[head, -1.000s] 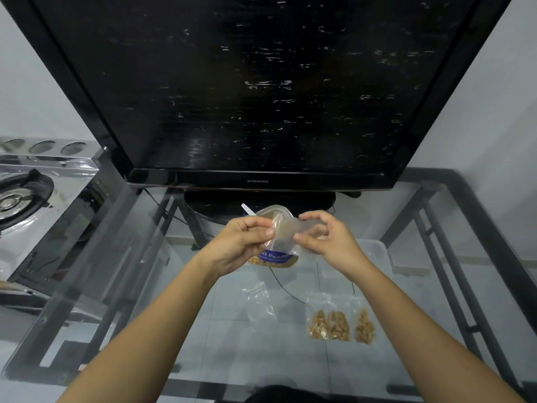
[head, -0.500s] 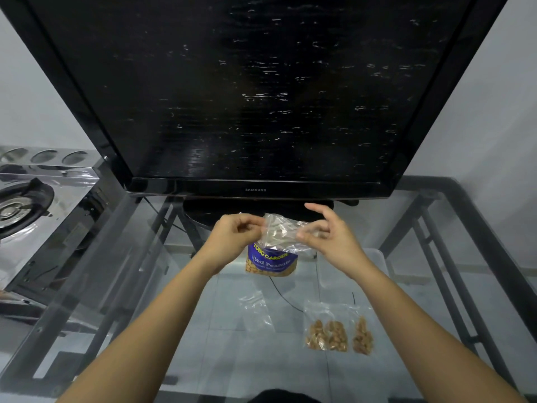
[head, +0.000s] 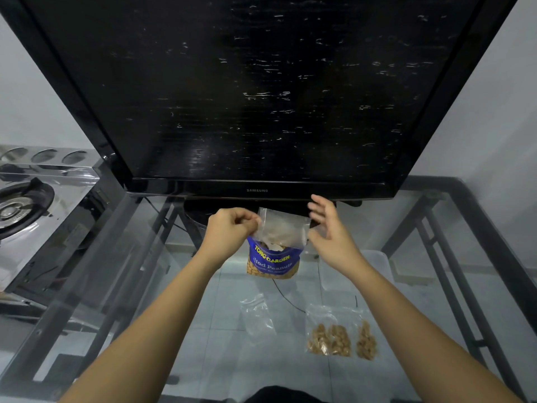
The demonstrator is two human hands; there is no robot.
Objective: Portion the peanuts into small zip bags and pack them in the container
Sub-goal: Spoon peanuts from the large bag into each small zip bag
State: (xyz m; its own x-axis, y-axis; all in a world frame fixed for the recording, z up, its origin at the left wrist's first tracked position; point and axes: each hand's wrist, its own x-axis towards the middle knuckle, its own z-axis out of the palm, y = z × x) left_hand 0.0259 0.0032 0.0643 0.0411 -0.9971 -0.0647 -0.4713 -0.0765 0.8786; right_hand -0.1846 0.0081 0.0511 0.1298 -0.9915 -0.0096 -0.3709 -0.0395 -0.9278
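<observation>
My left hand (head: 231, 228) pinches the top left corner of a small clear zip bag (head: 280, 229) and holds it up just under the TV's lower edge. My right hand (head: 328, 231) is at the bag's right edge with its fingers spread apart. Right behind and below the held bag stands a blue peanut package (head: 273, 263), open at the top. An empty zip bag (head: 257, 315) lies flat on the glass table (head: 139, 286). Two filled zip bags (head: 341, 334) of peanuts lie to its right. A translucent container (head: 374, 266) sits at the right behind them.
A large black TV (head: 261, 91) on a round stand fills the back of the table, close above my hands. A steel gas stove (head: 26, 205) stands at the left. A black cable (head: 286, 298) runs under the glass. The metal table frame shows through.
My right hand has let go of its pinch and spread its fingers. The zip bag now hangs flatter from my left hand, and more of the blue package shows below it.
</observation>
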